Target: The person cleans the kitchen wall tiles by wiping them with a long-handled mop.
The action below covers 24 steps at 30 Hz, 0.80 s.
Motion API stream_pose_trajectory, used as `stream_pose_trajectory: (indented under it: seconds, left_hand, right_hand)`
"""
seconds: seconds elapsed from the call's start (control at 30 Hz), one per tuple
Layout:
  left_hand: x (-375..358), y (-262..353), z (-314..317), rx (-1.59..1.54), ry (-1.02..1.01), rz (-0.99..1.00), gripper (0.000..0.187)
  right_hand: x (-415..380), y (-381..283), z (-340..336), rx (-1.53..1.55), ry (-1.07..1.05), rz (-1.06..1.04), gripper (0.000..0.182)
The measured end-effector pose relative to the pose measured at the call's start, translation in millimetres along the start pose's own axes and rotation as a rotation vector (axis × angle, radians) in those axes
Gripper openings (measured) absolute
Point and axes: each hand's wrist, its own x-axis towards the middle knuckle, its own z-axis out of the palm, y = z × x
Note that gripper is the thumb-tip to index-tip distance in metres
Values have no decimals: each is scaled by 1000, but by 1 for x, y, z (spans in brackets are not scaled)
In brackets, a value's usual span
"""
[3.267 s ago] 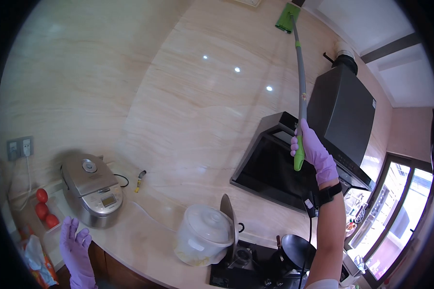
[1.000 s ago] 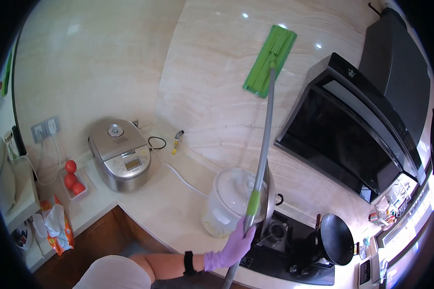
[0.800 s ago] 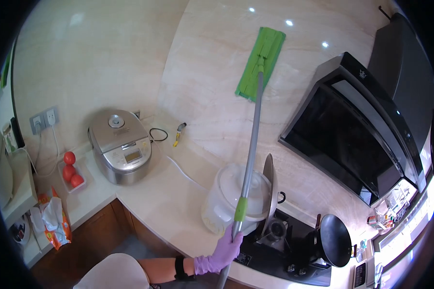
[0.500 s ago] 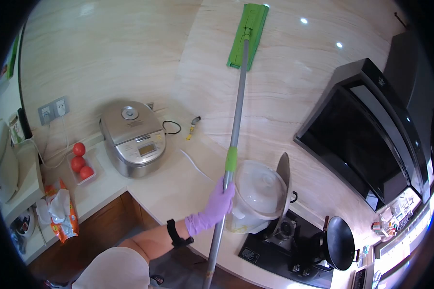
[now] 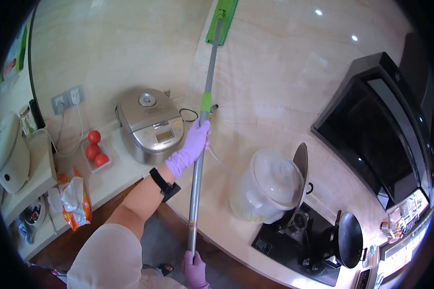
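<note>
A flat mop [image 5: 211, 72] with a grey pole rises from the bottom of the view to the wall. Its green rectangular head [image 5: 222, 21] lies against the marbled wall, partly cut off by the top edge. My left hand [image 5: 195, 139], in a purple glove, is closed round the pole just below its green collar. Lower down, my right hand [image 5: 195, 270], also purple-gloved, grips the pole's bottom end. Beside my left hand stands a silver rice cooker [image 5: 152, 125]. A yellow-and-black tool behind the pole is mostly hidden.
Right of the pole, a lidded white pot [image 5: 270, 185] stands by an upright round lid [image 5: 301, 164]. A black wok [image 5: 349, 239] sits on the stove [image 5: 294, 245] below the range hood [image 5: 376, 130]. Tomatoes [image 5: 93, 152] and an orange-and-white packet [image 5: 76, 202] lie left.
The mop has moved left and up along the wall, with my left hand rising beside the rice cooker. My right hand has come into view at the pole's lower end.
</note>
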Motion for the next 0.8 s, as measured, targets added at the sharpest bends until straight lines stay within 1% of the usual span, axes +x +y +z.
stream_pose_trajectory:
  seconds: [0.03,0.07,0.13,0.17,0.2,0.3,0.37,0.43,0.47,0.53,0.57,0.6,0.63,0.67,0.7,0.77,0.8]
  left_hand:
    - [-1,0,4,3,2,-7,27]
    - [-2,0,11,-10,25,-16,27]
    - [-14,-6,30,-15,43,-26,27]
    - [-22,-10,44,14,62,-7,28]
    - [-31,-14,57,43,77,12,28]
    - [-81,-35,92,24,22,-32,30]
    - [-123,-48,116,4,-6,-65,32]
    - [-163,-61,138,-18,-23,-89,33]
    - [-183,-65,148,-19,-28,-90,33]
    - [-222,-72,167,-59,-111,-175,36]
    - [-240,-71,176,-63,-111,-179,36]
    - [-258,-67,184,-63,-155,-193,32]
    - [-274,-66,190,-62,-197,-205,29]
    - [-286,-68,197,-67,-192,-209,29]
    - [-297,-71,203,-117,-219,-249,30]
    - [-313,-70,207,-192,-271,-327,28]
    - [-318,-70,206,-195,-261,-334,28]
  right_hand:
    - [1,1,-3,-73,-16,-33,31]
    - [-4,2,-9,-69,-18,-26,31]
    - [-12,0,-30,16,110,-62,30]
    - [-18,-2,-43,-75,185,-118,33]
    - [-30,-6,-60,-54,173,-94,33]
    - [-58,46,-94,-87,237,-118,34]
    - [-98,58,-110,18,341,-174,24]
    - [-129,85,-126,52,389,-86,24]
    - [-146,83,-131,54,394,-87,24]
    - [-182,79,-141,185,376,174,25]
    - [-190,108,-145,181,380,176,25]
    - [-201,156,-151,128,302,47,26]
    - [-209,183,-156,75,221,-82,32]
    - [-222,157,-161,68,220,-77,32]
    - [-244,131,-168,248,156,-55,33]
    - [-257,147,-168,421,85,-21,35]
    - [-261,152,-167,431,86,17,34]
